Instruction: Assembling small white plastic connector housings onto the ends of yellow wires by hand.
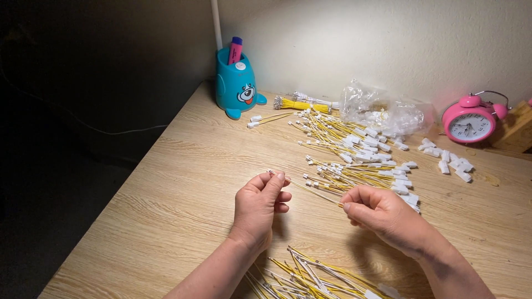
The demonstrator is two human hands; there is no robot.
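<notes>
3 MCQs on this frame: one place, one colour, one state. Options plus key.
1. Where is the alarm clock?
A. far right, by the wall
B. beside the left hand
C. inside the pen holder

2. What colour is the pen holder?
A. pink
B. teal
C. yellow

3. How is the thin wire held?
A. lying loose on the table
B. in the right hand only
C. pinched at its ends by both hands

Key: 1 A, it stands at the table's far right. 2 B, its body is teal. 3 C, left hand and right hand each pinch an end.
</notes>
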